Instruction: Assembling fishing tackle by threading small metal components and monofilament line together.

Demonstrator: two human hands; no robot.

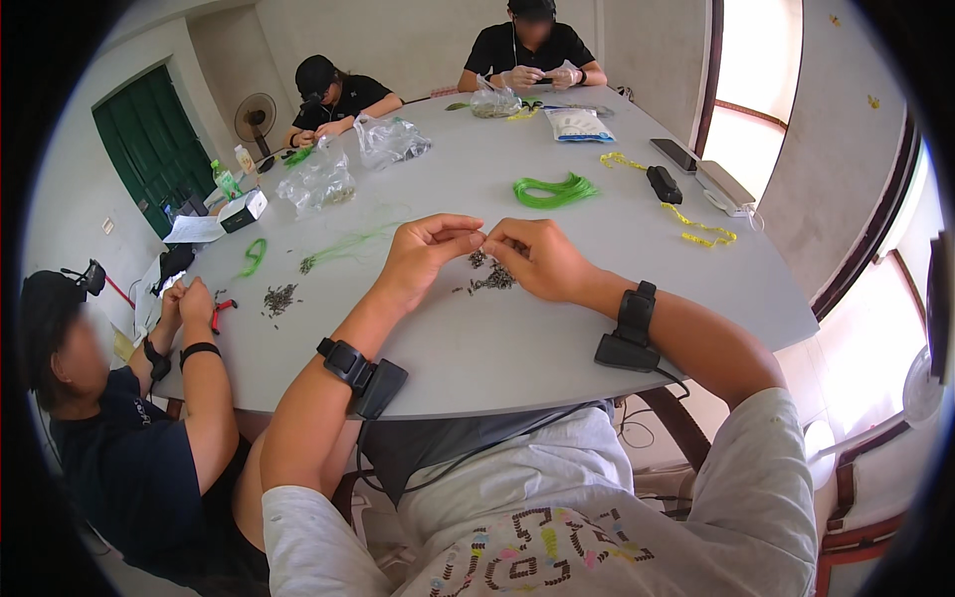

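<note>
Over the grey table, my left hand (430,255) and my right hand (545,261) meet with fingertips pinched together. Whatever lies between the fingers is too small to make out. Just below and behind the fingertips is a heap of small dark metal-looking pieces (494,278), partly hidden by my right hand. A bundle of bright green strands (555,190) lies curved on the table beyond my right hand. Left of my left hand, thin green strands (343,246) trail across the surface, with small dark bits at their near end.
To my left a co-worker's hands (191,301) work beside red-handled pliers (223,314) and another dark heap (281,299). Two more people sit at the far side near plastic bags (320,181). A yellow tape measure (708,231), black case (664,184) and phone (674,154) lie right.
</note>
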